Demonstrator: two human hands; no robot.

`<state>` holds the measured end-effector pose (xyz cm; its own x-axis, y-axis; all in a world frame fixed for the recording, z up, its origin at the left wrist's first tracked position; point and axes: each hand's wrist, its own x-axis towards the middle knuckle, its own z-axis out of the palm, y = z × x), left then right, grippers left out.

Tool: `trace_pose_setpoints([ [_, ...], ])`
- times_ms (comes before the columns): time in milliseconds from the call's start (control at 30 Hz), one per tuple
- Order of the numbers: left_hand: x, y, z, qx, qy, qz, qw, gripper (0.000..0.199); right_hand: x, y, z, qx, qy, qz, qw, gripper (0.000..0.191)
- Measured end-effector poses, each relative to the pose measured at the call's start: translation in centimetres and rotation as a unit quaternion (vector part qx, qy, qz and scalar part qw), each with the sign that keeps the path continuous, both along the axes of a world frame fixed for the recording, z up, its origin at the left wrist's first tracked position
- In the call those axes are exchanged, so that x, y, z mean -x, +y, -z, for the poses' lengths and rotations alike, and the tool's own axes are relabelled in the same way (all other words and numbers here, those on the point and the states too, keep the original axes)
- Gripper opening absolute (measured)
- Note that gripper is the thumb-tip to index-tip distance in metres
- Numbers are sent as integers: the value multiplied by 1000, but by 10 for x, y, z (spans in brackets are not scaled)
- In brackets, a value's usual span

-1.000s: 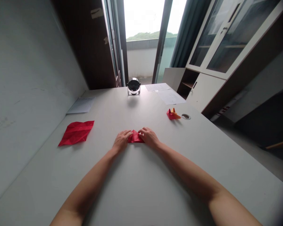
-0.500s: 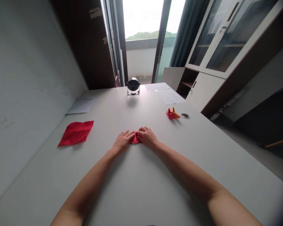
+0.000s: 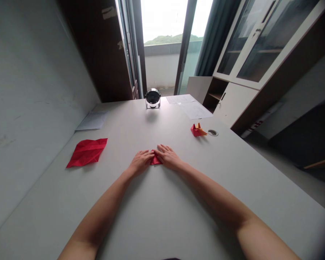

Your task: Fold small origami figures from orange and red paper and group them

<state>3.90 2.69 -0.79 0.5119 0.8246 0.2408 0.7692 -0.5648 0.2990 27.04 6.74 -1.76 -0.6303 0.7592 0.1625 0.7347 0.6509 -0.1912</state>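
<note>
A small piece of folded red paper lies on the white table, between and partly under my hands. My left hand rests on its left side, fingers stretched out toward the middle. From the right, my right hand lies flat over the upper part of the paper, its fingers extended and slightly spread. Much of the fold is covered by my fingers. On the left lies a creased red paper sheet, opened out. A red and orange origami figure stands to the right, beyond my right hand.
On the white table, a round dark device on a metal stand stands at the far end. Printed sheets lie at the back right, more papers at the back left. A round cable hole is near the right edge.
My right hand has flattened, its fingers now stretched across the top of the folded paper. Less of the paper shows. My left hand has barely shifted.
</note>
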Motion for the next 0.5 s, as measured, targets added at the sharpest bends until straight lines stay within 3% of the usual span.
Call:
trace_pose_setpoints([
  [200,0,3,-2,-32,-65,49,996,23,-1,0,-1,17,-10,-7,1000,50],
  [500,-4,-3,-14,10,-62,28,998,22,-3,4,-3,20,12,-26,999,49],
])
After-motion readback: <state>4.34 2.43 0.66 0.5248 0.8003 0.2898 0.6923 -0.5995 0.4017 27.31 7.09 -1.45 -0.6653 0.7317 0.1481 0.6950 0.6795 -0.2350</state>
